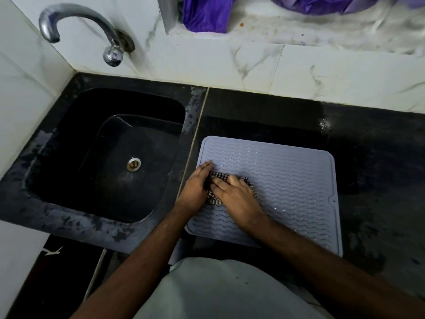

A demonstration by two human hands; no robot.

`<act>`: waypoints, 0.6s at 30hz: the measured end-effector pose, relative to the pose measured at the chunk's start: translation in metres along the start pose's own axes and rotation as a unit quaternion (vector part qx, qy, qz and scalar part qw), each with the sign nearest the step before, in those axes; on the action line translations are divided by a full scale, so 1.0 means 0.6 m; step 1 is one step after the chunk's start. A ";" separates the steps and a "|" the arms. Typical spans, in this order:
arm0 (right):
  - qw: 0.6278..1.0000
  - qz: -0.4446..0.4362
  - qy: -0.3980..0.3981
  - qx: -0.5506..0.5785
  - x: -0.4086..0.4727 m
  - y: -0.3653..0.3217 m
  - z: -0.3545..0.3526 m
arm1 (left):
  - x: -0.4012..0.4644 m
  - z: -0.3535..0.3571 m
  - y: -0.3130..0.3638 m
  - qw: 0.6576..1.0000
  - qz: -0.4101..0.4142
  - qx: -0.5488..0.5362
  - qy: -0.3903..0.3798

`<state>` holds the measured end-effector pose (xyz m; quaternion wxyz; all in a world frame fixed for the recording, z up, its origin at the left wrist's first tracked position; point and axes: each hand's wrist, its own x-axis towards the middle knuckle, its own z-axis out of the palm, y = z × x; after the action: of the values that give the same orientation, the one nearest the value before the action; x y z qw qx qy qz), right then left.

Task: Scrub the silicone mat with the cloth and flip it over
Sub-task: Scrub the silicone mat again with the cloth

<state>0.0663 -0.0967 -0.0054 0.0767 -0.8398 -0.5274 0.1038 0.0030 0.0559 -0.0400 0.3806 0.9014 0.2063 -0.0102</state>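
Note:
A pale lilac silicone mat (pixel 287 180) with wavy ridges lies flat on the black counter, right of the sink. A dark checked cloth (pixel 222 177) is bunched on the mat's left part. My right hand (pixel 234 196) presses down on the cloth with fingers spread over it. Beside it, my left hand (pixel 195 187) rests on the mat's left edge, its fingers touching the cloth's left side. Most of the cloth is hidden under both hands.
A black sink (pixel 110 155) with a metal drain (pixel 133 164) sits to the left, under a chrome tap (pixel 69 26). The black counter (pixel 372 171) is wet. Purple fabric (pixel 207 12) lies on the white ledge behind.

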 end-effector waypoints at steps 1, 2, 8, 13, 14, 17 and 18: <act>1.000 0.004 0.005 -0.003 -0.004 0.004 -0.002 | 0.001 0.002 0.002 1.000 0.001 0.004 -0.001; 1.000 0.004 0.009 -0.011 -0.010 0.009 -0.004 | 0.000 0.005 0.002 1.000 0.004 0.010 -0.001; 0.999 0.053 -0.004 -0.011 -0.052 0.058 -0.031 | -0.003 0.009 0.010 0.999 0.007 0.034 0.002; 0.992 0.121 -0.018 0.042 -0.085 0.111 -0.057 | -0.007 0.011 0.006 0.999 0.017 0.050 -0.008; 0.989 0.136 -0.022 0.047 -0.090 0.121 -0.061 | -0.007 0.011 0.007 0.998 0.017 0.053 -0.009; 0.981 0.184 -0.052 0.028 -0.094 0.135 -0.079 | -0.011 0.013 0.010 0.998 0.019 0.059 -0.015; 0.979 0.192 -0.056 0.028 -0.091 0.132 -0.086 | -0.012 0.015 0.011 0.998 0.022 0.061 -0.017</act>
<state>0.1253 -0.1808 0.0309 0.0495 -0.9158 -0.3567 0.1780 0.0001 0.0431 -0.0404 0.3287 0.9270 0.1784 -0.0299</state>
